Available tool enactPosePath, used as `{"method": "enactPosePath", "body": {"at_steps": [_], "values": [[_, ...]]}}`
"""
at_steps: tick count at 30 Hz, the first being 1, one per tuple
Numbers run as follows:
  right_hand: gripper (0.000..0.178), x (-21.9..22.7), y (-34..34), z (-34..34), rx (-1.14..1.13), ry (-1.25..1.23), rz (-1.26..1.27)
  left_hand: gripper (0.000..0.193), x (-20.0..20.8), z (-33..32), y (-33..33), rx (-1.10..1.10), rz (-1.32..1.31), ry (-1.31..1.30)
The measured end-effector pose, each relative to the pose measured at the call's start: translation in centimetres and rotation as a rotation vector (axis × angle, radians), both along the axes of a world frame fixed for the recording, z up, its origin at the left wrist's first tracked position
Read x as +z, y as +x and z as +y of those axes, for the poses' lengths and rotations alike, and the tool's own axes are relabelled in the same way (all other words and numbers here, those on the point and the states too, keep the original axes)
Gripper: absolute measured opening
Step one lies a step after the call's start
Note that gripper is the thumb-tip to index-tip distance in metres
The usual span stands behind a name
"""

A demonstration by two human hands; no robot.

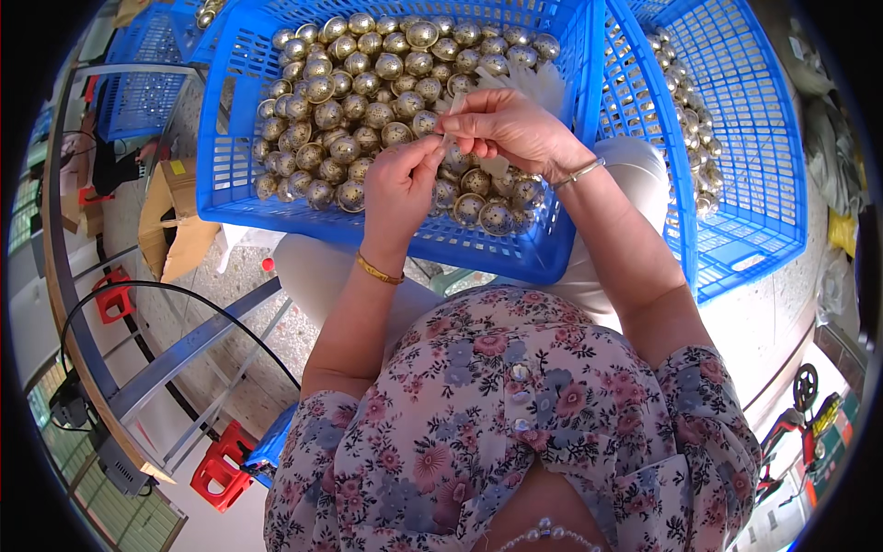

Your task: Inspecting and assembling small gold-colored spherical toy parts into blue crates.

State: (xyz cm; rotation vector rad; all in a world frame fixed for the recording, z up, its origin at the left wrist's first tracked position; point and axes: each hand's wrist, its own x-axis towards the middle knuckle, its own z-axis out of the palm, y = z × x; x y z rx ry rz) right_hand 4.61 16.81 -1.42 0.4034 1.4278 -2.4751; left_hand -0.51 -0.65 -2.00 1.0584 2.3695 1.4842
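Observation:
My left hand (397, 189) and my right hand (515, 129) meet over a blue plastic basket (497, 259). Fingertips of both are pinched together on a small, thin, whitish translucent piece (448, 141), mostly hidden by the fingers; its exact kind is unclear. Beneath them the basket holds many shiny gold-silver metal balls (368, 115) pierced with small holes, some showing a flared rim. A bunch of whitish translucent strips (538, 87) lies on the balls just beyond my right hand.
Against the right side stands another blue basket (750, 184) with more metal balls (685, 120). To the left are an opened cardboard box (170, 216), a metal-framed table (198, 345) with a black cable, and red stools (221, 467). My knees are under the near basket.

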Motion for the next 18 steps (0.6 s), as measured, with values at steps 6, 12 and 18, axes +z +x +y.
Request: {"method": "enactPosePath", "body": {"at_steps": [6,12,18], "values": [[0.013,0.2,-0.2,-0.4,-0.039,0.158,0.108,0.013,0.5,0.5,0.5,0.027,-0.125,-0.012],[0.013,-0.1,-0.2,-0.4,-0.088,0.022,0.070,0.014,0.6,1.3,1.3,0.157,-0.452,0.204],[0.017,-0.1,-0.2,0.0,-0.143,-0.035,0.008,0.013,0.8,1.2,0.8,0.189,-0.289,0.141]]}}
